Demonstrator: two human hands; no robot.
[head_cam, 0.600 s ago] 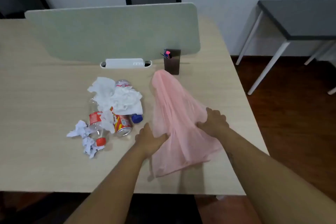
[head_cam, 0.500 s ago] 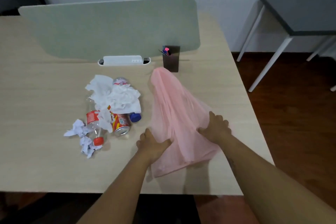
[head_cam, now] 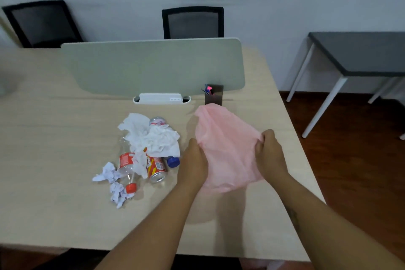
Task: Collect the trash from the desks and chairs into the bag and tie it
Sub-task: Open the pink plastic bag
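Note:
A thin pink plastic bag (head_cam: 228, 149) hangs just above the wooden desk (head_cam: 54, 160), lifted between both hands. My left hand (head_cam: 195, 160) grips its left edge and my right hand (head_cam: 270, 155) grips its right edge. To the left lies a trash pile: crumpled white tissues (head_cam: 151, 136), a clear bottle with a red cap (head_cam: 127, 166), a red drink can (head_cam: 156, 167), a second bottle with a blue cap (head_cam: 173, 161) partly under the tissues, and small paper wads (head_cam: 109, 174).
A grey-green divider screen (head_cam: 153, 66) stands across the desk, with a white socket box (head_cam: 161, 98) and a dark pen holder (head_cam: 213, 95) at its base. Two black chairs (head_cam: 192, 22) stand behind. A dark side table (head_cam: 359, 55) is at the right, over wooden floor.
Both hands have raised the pink bag off the desk and pulled its edges apart, so it now hangs bunched between them. The trash pile has not moved.

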